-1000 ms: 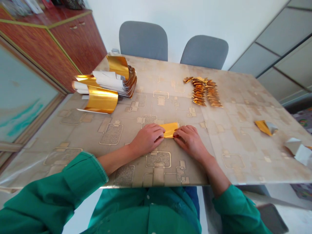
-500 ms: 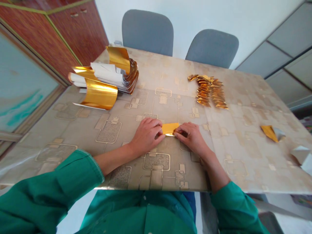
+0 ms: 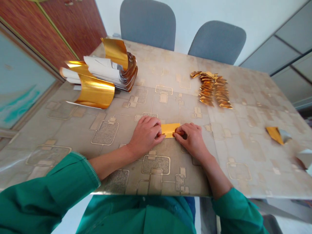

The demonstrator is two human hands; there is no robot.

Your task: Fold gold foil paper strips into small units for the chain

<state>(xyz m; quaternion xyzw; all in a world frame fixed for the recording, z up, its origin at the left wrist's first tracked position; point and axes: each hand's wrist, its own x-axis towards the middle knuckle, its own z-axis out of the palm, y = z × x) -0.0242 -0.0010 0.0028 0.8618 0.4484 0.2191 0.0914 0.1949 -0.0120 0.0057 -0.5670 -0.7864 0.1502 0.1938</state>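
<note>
A small strip of folded gold paper lies between my hands near the table's front edge. My left hand pinches its left end, and my right hand grips the right end with thumb and fingers. A crease runs along the strip's lower part. To the upper left, a curled stack of gold and white sheets rests on the table. Two rows of folded gold pieces stand beyond my right hand.
The patterned table spans the view. Toward the right edge lie a crumpled gold-and-silver piece and a whitish paper. Two grey chairs stand behind the far edge, with a wooden cabinet at the far left.
The view has shifted slightly. The strip's lower edge, bright and shiny before, now looks evenly gold and folded flatter. Both hands keep their hold.
</note>
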